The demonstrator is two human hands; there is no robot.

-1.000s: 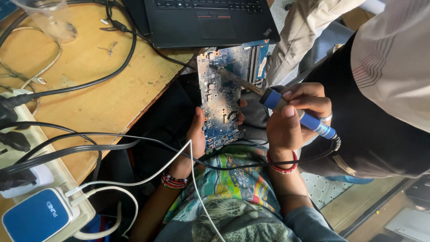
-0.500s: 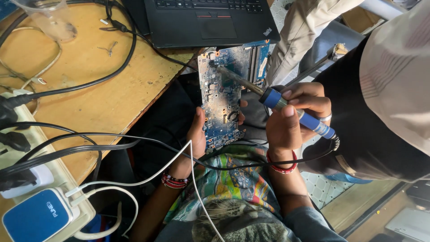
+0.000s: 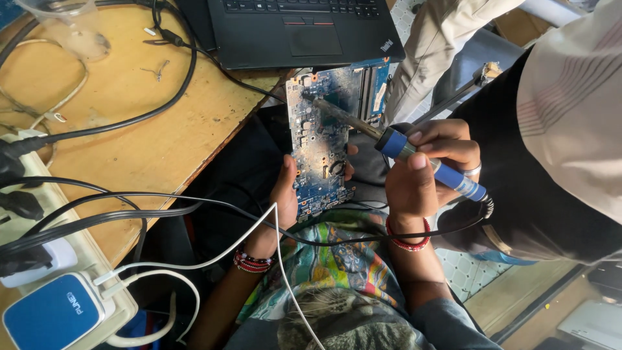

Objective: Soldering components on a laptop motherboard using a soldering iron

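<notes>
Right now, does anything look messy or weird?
Yes. Black and white cables lie tangled across the wooden table, one white cable crossing the left hand holding the blue circuit board off the table, unsupported.

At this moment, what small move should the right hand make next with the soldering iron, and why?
Probably a slight hold or nudge of the tip at the board's upper left. The right hand grips the blue-handled soldering iron, whose tip sits on or just above the upper part of the blue circuit board; contact is unclear. The left hand holds the board's lower end over the lap.
</notes>
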